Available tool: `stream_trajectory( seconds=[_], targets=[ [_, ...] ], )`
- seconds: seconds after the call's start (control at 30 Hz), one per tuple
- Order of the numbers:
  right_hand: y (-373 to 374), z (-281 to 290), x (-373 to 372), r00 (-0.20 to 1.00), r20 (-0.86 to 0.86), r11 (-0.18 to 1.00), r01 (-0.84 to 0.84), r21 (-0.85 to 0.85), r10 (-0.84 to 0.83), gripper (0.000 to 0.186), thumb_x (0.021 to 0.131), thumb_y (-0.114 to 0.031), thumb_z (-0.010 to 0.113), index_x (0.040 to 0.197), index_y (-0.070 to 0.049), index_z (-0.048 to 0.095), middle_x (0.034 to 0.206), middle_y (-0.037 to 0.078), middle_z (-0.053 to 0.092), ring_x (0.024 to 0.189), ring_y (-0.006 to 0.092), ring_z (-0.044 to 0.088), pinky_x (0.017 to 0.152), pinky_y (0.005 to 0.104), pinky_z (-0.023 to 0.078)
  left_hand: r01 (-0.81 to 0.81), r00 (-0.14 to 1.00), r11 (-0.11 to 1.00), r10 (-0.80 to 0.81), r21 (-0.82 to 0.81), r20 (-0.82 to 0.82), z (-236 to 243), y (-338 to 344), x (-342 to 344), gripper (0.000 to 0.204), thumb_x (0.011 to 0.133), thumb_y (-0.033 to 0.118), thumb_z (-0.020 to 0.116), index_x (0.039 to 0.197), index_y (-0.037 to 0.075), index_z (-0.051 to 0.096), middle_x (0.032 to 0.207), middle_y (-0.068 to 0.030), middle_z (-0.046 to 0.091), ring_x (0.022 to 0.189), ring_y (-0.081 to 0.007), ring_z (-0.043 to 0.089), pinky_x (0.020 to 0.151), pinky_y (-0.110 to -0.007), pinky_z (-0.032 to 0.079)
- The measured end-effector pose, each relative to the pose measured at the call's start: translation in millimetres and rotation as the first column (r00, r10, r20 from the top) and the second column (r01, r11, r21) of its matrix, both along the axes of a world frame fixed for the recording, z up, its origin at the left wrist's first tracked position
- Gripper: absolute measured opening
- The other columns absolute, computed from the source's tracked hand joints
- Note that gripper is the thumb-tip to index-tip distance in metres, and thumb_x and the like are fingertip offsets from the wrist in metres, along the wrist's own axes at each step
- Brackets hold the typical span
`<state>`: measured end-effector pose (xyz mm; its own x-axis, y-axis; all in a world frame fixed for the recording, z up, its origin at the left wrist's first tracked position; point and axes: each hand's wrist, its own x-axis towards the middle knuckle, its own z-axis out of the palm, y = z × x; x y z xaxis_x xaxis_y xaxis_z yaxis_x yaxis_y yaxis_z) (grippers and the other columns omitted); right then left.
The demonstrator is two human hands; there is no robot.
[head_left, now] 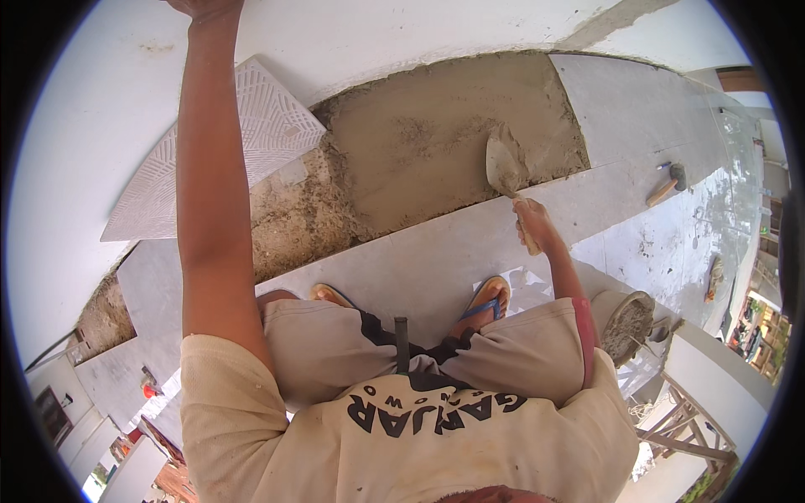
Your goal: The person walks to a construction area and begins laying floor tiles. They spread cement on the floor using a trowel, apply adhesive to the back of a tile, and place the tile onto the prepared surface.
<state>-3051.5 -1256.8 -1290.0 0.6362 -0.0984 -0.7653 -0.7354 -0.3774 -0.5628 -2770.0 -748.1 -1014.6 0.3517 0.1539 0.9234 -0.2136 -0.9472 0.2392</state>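
In my right hand [535,223] is the handle of a trowel [501,163], my fingers wrapped round it. The blade, smeared with wet mortar, rests on or just over the near right part of the grey mortar bed [411,159]. My left arm stretches up across the left side, and my left hand [203,7] is at the top edge by the white wall. Its fingers are cut off by the frame. Beneath that arm a large tile [272,113] stands tilted near the wall, its ridged back showing. Rough bare ground [303,214] lies between tile and mortar.
Laid grey tiles [386,268] run under my sandalled feet, and another tile [637,101] borders the mortar on the right. A mallet [669,184] lies farther right. Beside my right knee stands a bucket of mortar [627,329]. A wooden stand [688,427] is at lower right.
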Motion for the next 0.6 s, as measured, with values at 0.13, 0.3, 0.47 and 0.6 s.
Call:
stream_trajectory(
  seconds=[0.13, 0.3, 0.47, 0.6],
  targets=[
    [23, 26, -16, 0.990, 0.126, 0.998, -0.069, -0.012, 0.070, 0.036, 0.092, -0.038, 0.058, 0.105, -0.005, 0.058, 0.067, 0.005, 0.054, 0.049, 0.0134, 0.053, 0.045, 0.0321, 0.046, -0.241, 0.936, 0.947, 0.169, 0.212, 0.308, -6, -29, -11, 0.052, 0.090, 0.024, 0.063, 0.134, 0.000, 0.048, 0.138, -0.0236, 0.044, 0.132, -0.0429, 0.033, 0.113, -0.055, 0.020],
    [52, 52, -28, 0.884, 0.396, 0.961, -0.170, -0.219, 0.247, 0.042, 0.090, -0.037, 0.060, 0.110, 0.000, 0.058, 0.074, 0.016, 0.063, 0.062, 0.0279, 0.063, 0.059, 0.0398, 0.051, -0.174, 0.976, 0.958, 0.137, 0.228, 0.170, -13, -17, -23, 0.061, 0.090, 0.027, 0.064, 0.140, 0.001, 0.041, 0.144, -0.0236, 0.038, 0.137, -0.0426, 0.028, 0.115, -0.057, 0.016],
    [32, 16, -32, 0.706, 0.428, 0.803, -0.350, -0.482, 0.565, 0.033, 0.088, -0.030, 0.064, 0.099, 0.001, 0.059, 0.069, 0.013, 0.061, 0.054, 0.0215, 0.060, 0.053, 0.0377, 0.049, 0.264, 0.948, 0.944, -0.292, 0.197, 0.125, -36, -8, -114, 0.034, 0.081, 0.020, 0.074, 0.107, 0.003, 0.059, 0.099, -0.0083, 0.058, 0.091, -0.0219, 0.052, 0.074, -0.037, 0.043],
    [35, 11, -31, 0.779, 0.407, 0.862, -0.323, -0.391, 0.477, 0.032, 0.086, -0.029, 0.066, 0.097, 0.000, 0.059, 0.068, 0.012, 0.061, 0.054, 0.0204, 0.060, 0.053, 0.0365, 0.049, 0.028, 0.995, 0.923, -0.062, -0.383, -0.077, -88, 32, -198, 0.043, 0.084, 0.017, 0.068, 0.120, -0.002, 0.052, 0.113, -0.0132, 0.053, 0.101, -0.0244, 0.052, 0.080, -0.039, 0.044]
  ],
)
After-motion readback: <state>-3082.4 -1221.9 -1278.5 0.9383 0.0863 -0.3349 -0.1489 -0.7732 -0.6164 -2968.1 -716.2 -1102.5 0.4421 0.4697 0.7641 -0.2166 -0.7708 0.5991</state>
